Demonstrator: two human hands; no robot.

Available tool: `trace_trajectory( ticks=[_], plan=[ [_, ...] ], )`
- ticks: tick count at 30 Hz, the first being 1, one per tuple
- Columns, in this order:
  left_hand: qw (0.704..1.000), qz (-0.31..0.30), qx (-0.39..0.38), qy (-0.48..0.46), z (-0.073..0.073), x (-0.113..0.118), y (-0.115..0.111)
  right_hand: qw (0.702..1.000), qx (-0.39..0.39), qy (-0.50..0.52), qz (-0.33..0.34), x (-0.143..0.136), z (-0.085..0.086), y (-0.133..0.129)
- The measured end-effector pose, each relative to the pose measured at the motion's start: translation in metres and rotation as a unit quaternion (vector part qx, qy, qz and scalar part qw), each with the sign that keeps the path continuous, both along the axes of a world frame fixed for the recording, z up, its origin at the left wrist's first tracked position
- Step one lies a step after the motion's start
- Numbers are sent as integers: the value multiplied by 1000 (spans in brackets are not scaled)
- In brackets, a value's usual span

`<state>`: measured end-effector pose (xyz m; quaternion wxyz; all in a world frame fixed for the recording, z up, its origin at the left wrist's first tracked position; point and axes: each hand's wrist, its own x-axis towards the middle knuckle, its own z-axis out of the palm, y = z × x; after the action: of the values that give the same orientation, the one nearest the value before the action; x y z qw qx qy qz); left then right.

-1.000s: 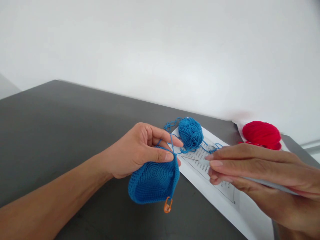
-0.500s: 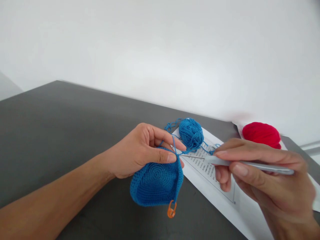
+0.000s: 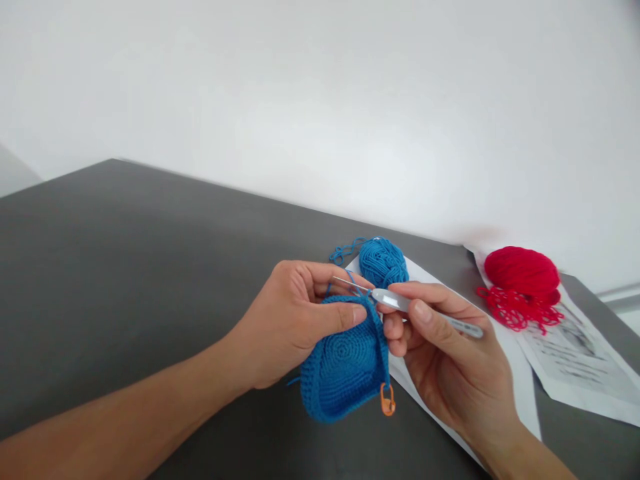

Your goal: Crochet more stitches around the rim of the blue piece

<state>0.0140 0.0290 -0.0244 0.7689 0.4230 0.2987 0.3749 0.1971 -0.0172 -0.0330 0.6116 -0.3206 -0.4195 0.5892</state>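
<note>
My left hand (image 3: 305,307) pinches the upper edge of a blue crocheted piece (image 3: 345,367), thumb in front, with blue yarn passing by its index finger. An orange stitch marker (image 3: 387,400) hangs from the piece's lower right corner. In my right hand (image 3: 445,347) is a crochet hook with a grey handle (image 3: 390,299); its thin metal shaft crosses the top edge of the piece and points left, beside the yarn strand. The fingertips of both hands are close together. Behind them lies a ball of blue yarn (image 3: 383,260).
A dark grey table (image 3: 175,267) stands against a white wall. Under the blue ball and my right hand is a white sheet (image 3: 515,373). At the right, red yarn (image 3: 523,270) rests on another printed sheet (image 3: 585,360).
My right hand has moved left with the hook, whose shaft now reaches across the piece's edge. My left hand and the blue piece have shifted slightly right. More of the red yarn shows.
</note>
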Motion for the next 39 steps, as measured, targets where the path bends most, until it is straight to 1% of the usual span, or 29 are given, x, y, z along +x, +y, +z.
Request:
trace_trajectory(
  ticks=[3,8,15,22,25,31,35,39],
  plan=[
    [999,30,-9,30,2,1,-2,1000,0,-4,-11,3,-1,1],
    [997,49,-11,59,5,1,-2,1000,-2,-7,-7,4,0,1],
    [998,39,-20,54,6,-1,-2,999,7,-38,-1,7,5,0],
    [999,24,-29,23,8,-4,-1,992,67,-103,-16,14,5,4],
    [999,20,-33,23,8,-4,0,982,102,-157,-10,21,4,4],
    [998,25,-49,42,9,-2,-1,945,184,-270,-6,38,9,-2],
    [997,22,-54,54,8,-4,-1,926,210,-312,-14,40,16,-2],
    [997,18,-49,61,7,-6,0,915,218,-339,-30,39,19,-3]
  ],
)
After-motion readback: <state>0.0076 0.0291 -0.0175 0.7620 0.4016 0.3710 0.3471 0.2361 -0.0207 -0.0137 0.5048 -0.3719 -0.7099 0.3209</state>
